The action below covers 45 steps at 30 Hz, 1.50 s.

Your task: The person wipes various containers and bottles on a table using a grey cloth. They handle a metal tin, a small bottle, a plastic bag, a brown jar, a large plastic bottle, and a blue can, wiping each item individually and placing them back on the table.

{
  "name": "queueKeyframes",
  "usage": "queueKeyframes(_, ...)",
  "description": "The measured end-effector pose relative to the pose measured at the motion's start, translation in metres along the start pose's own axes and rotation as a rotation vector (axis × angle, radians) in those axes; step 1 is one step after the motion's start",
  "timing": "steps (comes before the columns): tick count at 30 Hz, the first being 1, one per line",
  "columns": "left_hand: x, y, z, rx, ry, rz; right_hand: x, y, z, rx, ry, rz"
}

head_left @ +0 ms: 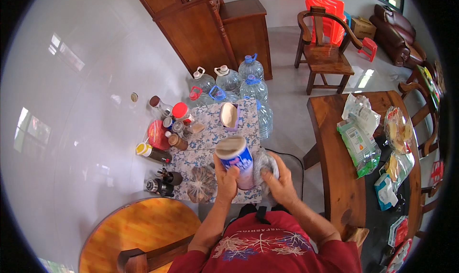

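Observation:
A blue and pale canister (243, 164) with a light-coloured top is held up over the small patterned table (201, 141), tilted a little. My left hand (226, 182) is wrapped round its left side, thumb across the front. In my right hand (283, 184) is a bunched grey cloth (263, 165), which touches the canister's right side. Beyond the canister, an open purple container (230, 116) with a pale inside stands on the table. Close to my left forearm sits a clear plastic bag (201, 183) with brown contents.
Several jars and bottles, including a red-lidded jar (180, 111), crowd the table's left edge. Large clear water jugs (228, 79) stand behind it. To the right is a wooden table (334, 144) with food packages (361, 146). A round orange tabletop (138, 225) lies lower left.

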<state>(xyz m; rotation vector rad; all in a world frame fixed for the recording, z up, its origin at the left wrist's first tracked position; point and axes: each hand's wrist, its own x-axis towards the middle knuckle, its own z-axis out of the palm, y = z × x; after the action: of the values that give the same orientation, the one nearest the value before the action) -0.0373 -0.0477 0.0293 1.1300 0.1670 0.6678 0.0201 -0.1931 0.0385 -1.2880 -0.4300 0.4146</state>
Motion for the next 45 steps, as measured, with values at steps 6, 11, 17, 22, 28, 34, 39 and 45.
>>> queueKeyframes(6, -0.005, -0.013, 0.0, -0.246, -0.009, -0.176, 0.003, -0.012, 0.012, -0.502, 0.021, -0.572)
queueKeyframes(11, -0.009, -0.009, 0.018, -0.206, -0.043, -0.323, 0.047, -0.028, 0.016, -0.26, 0.155, -0.378)
queueKeyframes(17, -0.007, -0.017, 0.004, -0.192, 0.042, -0.213, 0.039, -0.019, 0.032, -0.453, 0.095, -0.443)
queueKeyframes(22, 0.001, -0.006, -0.013, -0.261, 0.037, -0.191, 0.004, -0.005, 0.02, -0.421, -0.056, -0.422)
queueKeyframes(28, -0.005, -0.016, -0.021, -0.324, 0.012, -0.341, -0.007, -0.015, 0.013, -0.552, -0.101, -0.576)
queueKeyframes(34, -0.007, 0.006, 0.014, -0.304, 0.122, -0.39, 0.049, -0.028, 0.022, -0.317, 0.01, -0.318)
queueKeyframes(39, 0.0, -0.007, -0.006, -0.307, 0.126, -0.163, 0.034, -0.004, 0.026, -0.422, -0.021, -0.337)
queueKeyframes(45, 0.009, -0.003, -0.018, -0.313, 0.053, -0.222, -0.019, -0.003, 0.02, -0.733, -0.187, -0.624)
